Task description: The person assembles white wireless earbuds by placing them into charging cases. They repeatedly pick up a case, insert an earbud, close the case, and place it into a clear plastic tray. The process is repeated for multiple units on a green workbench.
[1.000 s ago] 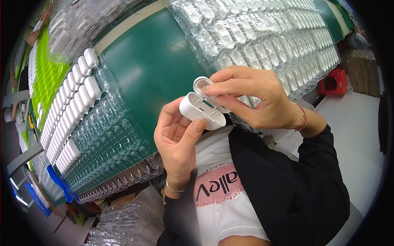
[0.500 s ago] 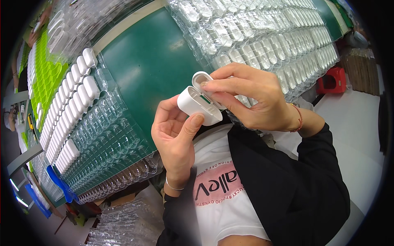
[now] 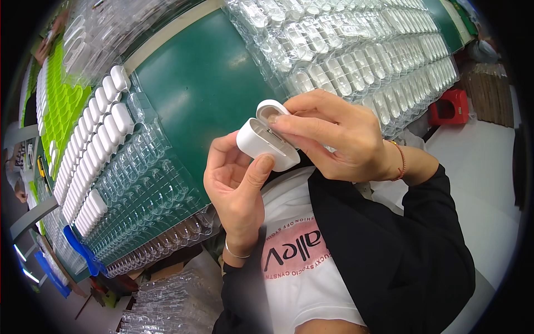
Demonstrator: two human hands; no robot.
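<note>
A white earbud charging case [image 3: 257,143] is held up over my lap near the table edge, its lid [image 3: 271,110] flipped back. Around the case body, my left hand [image 3: 236,192] is closed, thumb across the front and fingers behind. My right hand [image 3: 344,136] pinches at the lid and hinge side. Its fingertips reach into the lid and cover part of the hinge. Whether a small part sits under those fingertips cannot be made out.
Left on the green table [image 3: 192,78], white cases stand in rows in a clear plastic tray [image 3: 150,161]. More clear trays [image 3: 334,50] cover the far right. A lime-green mat [image 3: 62,100] lies far left, a blue holder [image 3: 83,250] at the table edge, a red stool [image 3: 449,107] right.
My right fingertips have shifted further over the hinge, and the green strip seen there before is out of sight. The case has tilted slightly and moved a little left.
</note>
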